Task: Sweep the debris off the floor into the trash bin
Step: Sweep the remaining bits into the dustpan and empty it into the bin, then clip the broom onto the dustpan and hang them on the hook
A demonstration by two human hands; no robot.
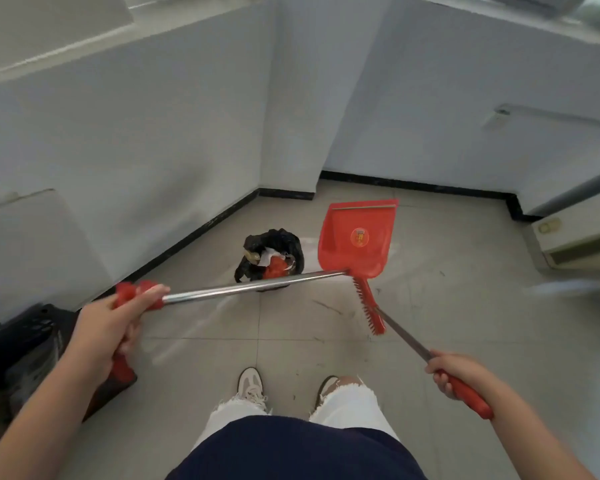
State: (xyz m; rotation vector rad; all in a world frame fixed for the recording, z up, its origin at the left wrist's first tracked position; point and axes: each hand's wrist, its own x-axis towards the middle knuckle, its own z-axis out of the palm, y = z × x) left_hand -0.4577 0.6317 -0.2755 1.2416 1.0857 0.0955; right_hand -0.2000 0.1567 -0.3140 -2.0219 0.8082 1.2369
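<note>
A small trash bin (284, 242) lined with a black bag stands on the tiled floor by the wall, with white paper and red scraps inside. My right hand (456, 374) grips the red handle of a long-handled red dustpan (357, 240), which hangs just right of the bin with its pan facing me. My left hand (113, 329) is closed on the red grip of a metal pole (243, 289) that runs right, across the front of the bin, to the dustpan's toothed neck. The pole's head is not visible.
A dark perforated object (28, 344) sits on the floor by my left arm. White walls with a black baseboard form a corner behind the bin. A pale low unit (575, 237) stands at the right. My feet (252, 386) are on grey tiles with faint scuff marks.
</note>
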